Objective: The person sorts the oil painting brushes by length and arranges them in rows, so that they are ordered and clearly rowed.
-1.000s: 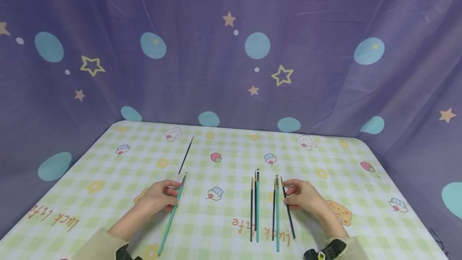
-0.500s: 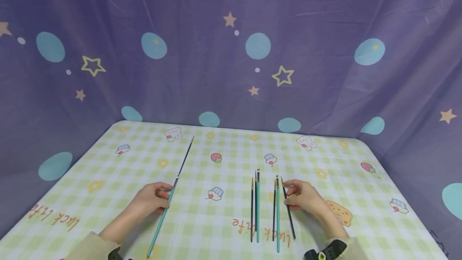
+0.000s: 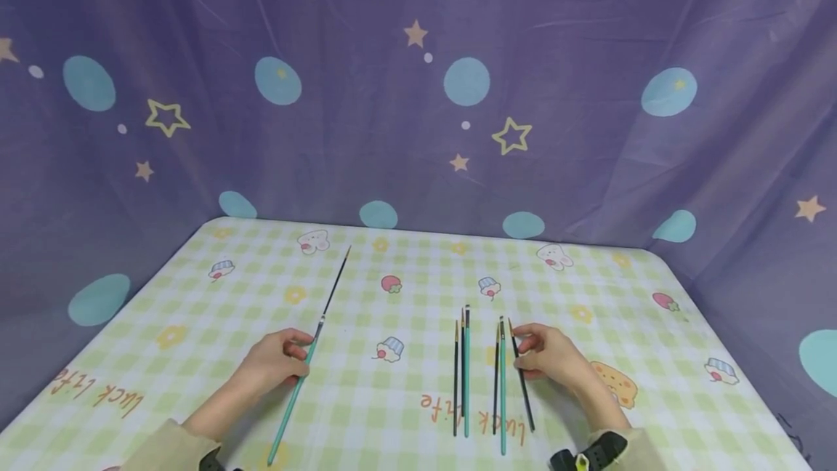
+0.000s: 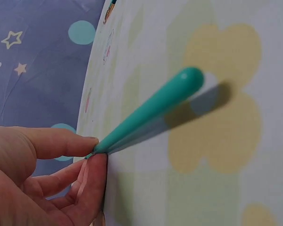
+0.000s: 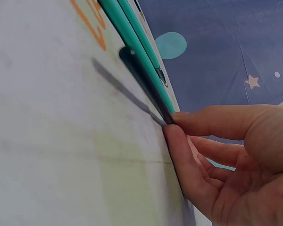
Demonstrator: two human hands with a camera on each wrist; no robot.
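Observation:
My left hand [image 3: 271, 360] pinches a teal paintbrush [image 3: 290, 402] between thumb and fingers; its handle end points toward me, close over the cloth, casting a shadow in the left wrist view. The ferrule end meets the lower tip of a thin black paintbrush [image 3: 336, 280] lying farther back, so both form nearly one slanted line. On the right, my right hand [image 3: 552, 356] pinches a slim black paintbrush [image 3: 525, 391] near its bristle end. Beside it lie a teal paintbrush [image 3: 503, 398] and a black one [image 3: 495, 391].
Left of that pair lies another group: a teal paintbrush [image 3: 467, 384] with two black ones next to it. A checked cloth [image 3: 392, 427] printed with cupcakes and flowers covers the table. Behind the table hangs a purple curtain [image 3: 366, 129].
My left hand has shifted left and slightly toward me with the teal paintbrush, bringing its tip in line with the black paintbrush behind. During the last half second little moved. My right hand stays put.

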